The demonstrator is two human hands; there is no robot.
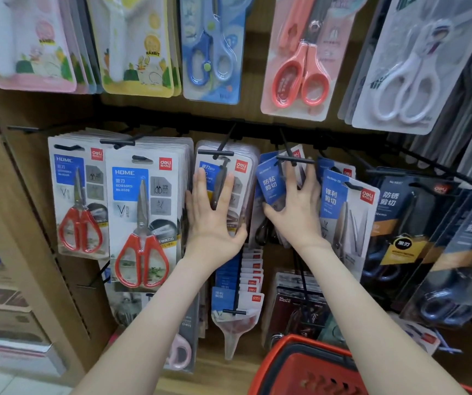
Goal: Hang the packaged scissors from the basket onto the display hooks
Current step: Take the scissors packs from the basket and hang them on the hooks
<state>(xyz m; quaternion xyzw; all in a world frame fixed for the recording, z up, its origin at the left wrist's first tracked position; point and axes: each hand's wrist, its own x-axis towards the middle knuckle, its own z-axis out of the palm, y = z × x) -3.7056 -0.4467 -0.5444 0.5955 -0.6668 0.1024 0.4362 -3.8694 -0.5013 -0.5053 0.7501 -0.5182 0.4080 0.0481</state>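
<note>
My left hand [212, 215] lies flat with straight fingers on a packaged pair of dark-handled scissors [239, 178] that hangs on a black display hook [215, 152]. My right hand [294, 206] holds a blue-carded scissors pack [270, 183], thumb under it and fingers reaching up to the neighbouring hook [294, 159]. The red basket [311, 366] sits at the bottom, between my forearms; its contents are hidden.
Red-handled HOME scissors packs [143, 215] hang to the left. Dark packs [400, 223] hang to the right on angled hooks. Children's scissors [212, 47] fill the row above. More packs hang below [237, 295]. Cardboard boxes [7, 309] stand at lower left.
</note>
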